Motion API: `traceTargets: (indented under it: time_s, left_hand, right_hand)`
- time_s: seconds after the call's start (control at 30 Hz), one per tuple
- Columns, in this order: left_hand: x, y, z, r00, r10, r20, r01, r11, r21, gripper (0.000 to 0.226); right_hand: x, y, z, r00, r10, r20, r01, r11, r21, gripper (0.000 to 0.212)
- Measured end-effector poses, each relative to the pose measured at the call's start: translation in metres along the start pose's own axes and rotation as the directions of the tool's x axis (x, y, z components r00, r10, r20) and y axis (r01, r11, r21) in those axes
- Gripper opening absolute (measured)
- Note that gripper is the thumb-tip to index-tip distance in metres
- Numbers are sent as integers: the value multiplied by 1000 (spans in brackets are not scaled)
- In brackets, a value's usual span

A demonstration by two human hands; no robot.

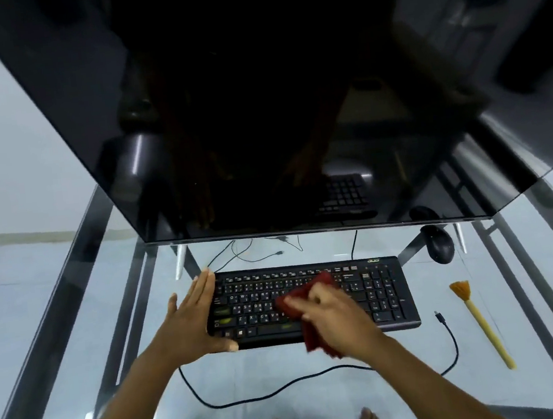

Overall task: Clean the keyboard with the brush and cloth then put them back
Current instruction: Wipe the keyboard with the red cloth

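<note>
The right fingers [314, 296] curl round the cloth [297, 301], pressing it on the keyboard's [381, 295] middle keys to wipe them. The left fingers [204, 286] lie straight against its left end, probably bracing it against sliding. The brush [481, 323] lies on the bench [270, 375], right of the keyboard.

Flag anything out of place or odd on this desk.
One thing: a black cable trails loose across the glass desk in front of the keyboard, its plug end lying free near the brush. Nothing looks spilled or damaged.
</note>
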State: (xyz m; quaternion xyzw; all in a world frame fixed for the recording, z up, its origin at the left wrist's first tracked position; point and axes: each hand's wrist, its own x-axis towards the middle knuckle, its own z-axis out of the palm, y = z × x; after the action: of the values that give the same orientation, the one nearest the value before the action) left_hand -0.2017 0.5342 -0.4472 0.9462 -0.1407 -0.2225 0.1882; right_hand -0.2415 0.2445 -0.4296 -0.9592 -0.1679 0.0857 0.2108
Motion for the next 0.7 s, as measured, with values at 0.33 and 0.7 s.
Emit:
traceTargets:
  time_s: [0.33, 0.7]
  left_hand:
    - [0, -8, 7, 998, 51, -46, -56, 993, -107, 147]
    - [0, -6, 5, 1000, 6, -18, -7, 999, -37, 147]
  right_hand:
    - [-7, 9, 15, 999, -34, -32, 29, 990, -138, 61]
    - [-15, 28, 9, 985, 20, -170, -29, 998, -53, 43]
